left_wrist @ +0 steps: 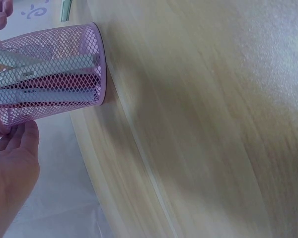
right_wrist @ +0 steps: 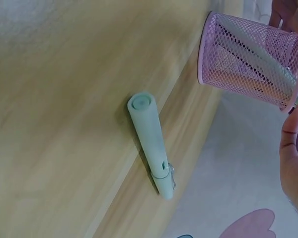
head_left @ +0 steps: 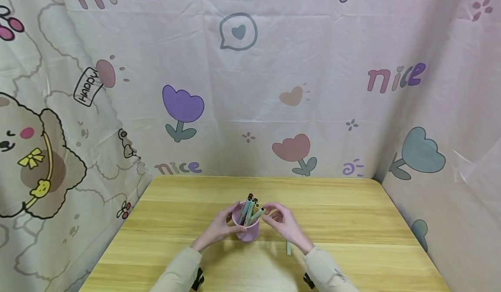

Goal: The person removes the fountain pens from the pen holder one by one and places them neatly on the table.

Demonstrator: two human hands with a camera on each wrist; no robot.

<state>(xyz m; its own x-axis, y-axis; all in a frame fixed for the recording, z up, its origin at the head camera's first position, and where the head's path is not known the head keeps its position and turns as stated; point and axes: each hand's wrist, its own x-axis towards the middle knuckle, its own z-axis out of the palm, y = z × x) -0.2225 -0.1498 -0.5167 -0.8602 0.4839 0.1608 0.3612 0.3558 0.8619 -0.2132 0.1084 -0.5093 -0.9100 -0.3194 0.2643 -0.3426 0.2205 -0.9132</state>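
1. The pink wire-mesh pen cup stands upright near the middle of the pale wooden table, well away from every edge, with bare wood open on both sides.
2. The left hand cups the cup's left wall, fingers curved loosely at its rim; whether they truly grip it I cannot tell.
3. The right hand sits just right of the rim, fingers bent beside the pens' tips (contact is unclear).
4. About 5 pens lean in the cup.
5. 1 pale green capped pen lies flat beside the right wrist; the right wrist view shows its clip, barely seen from the head view.
6. A printed pink cloth walls 3 sides.
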